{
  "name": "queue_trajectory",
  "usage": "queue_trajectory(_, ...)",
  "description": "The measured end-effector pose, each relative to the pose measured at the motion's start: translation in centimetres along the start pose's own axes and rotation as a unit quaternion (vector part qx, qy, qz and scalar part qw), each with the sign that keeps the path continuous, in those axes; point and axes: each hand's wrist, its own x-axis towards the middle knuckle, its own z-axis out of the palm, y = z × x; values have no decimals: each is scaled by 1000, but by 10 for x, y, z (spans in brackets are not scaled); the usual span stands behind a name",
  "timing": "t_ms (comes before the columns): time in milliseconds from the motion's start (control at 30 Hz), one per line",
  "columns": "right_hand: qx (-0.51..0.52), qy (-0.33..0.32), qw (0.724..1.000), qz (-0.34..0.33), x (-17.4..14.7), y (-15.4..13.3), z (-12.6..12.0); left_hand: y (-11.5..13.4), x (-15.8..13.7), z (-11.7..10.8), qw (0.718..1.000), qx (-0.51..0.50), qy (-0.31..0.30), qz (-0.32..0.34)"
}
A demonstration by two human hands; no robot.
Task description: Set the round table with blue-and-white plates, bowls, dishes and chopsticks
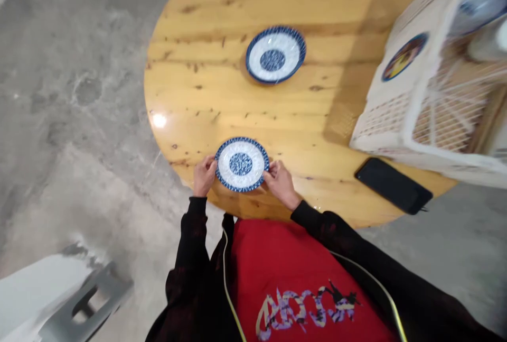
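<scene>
Desk (206, 101): round-edged, knotty yellow wood, glossy, with a bright reflection near its left edge. 2 plates in view, similar pattern: blue rim, pale ring, blue speckled centre.

Near plate (241, 183): at the near side of the desk, in front of the wearer, face up, roughly level. Whether its base touches the wood cannot be told.

Left hand (205, 175): fingers clamped on the near plate's left rim. Right hand (279, 181): thumb and fingers clamped on the right rim, opposite. Black sleeves end at the wrists.

Far plate (273, 73): face up on the desk, beyond the near plate and slightly to the right, well apart from it.

Right side: white lattice-walled basket (382, 117), oval sticker (404, 57) on its outer wall, pale dishware (481, 3) inside, partly cut off by the frame. Black phone (394, 184) lies flat just beside the basket, near the desk edge.

Floor (79, 125): grey, stained.
</scene>
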Motion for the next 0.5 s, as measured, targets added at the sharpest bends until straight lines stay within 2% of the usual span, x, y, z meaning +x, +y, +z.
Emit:
queue_trajectory(200, 38, 0, 999, -2, -4, -7, -6, -2, 5, 0, 999, -37, 8, -6)
queue_trajectory(367, 113, 22, 992, 47, -28, 0, -23, -2, 4, -7, 996, -68, 54, -31)
queue_trajectory(500, 122, 10, 991, 49, -53, 7, -38, -7, -16, -25, 986, -94, 119, -61)
